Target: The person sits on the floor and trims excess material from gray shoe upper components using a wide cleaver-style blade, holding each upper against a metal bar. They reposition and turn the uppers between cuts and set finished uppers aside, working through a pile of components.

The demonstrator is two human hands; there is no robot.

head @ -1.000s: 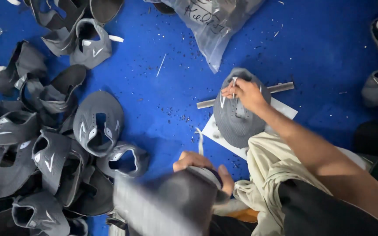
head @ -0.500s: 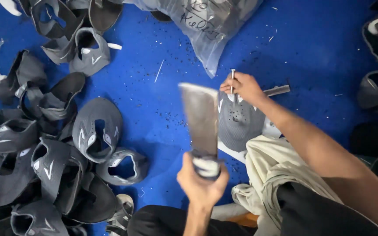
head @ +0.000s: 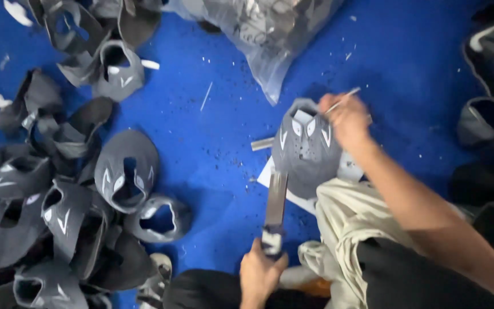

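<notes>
A grey shoe upper [head: 306,150] with white markings lies on a white board [head: 270,174] on the blue floor. My right hand [head: 347,117] rests at its upper right edge and pinches a thin metal punch [head: 341,99] that tilts up to the right. My left hand [head: 261,269] grips the handle of a flat metal bar [head: 275,200], held upright just left of the upper. A short metal rod [head: 262,143] pokes out from under the upper's left side.
A heap of grey shoe uppers [head: 58,194] covers the left side. A clear plastic bag [head: 264,34] of parts lies at the top. Dark uppers [head: 487,114] sit at the right edge. My knee in beige cloth [head: 350,223] is below the board.
The flat bar in my left hand has swung from broadside to edge-on and lower. My right hand has lifted the punch off the upper and tilted it to the right.
</notes>
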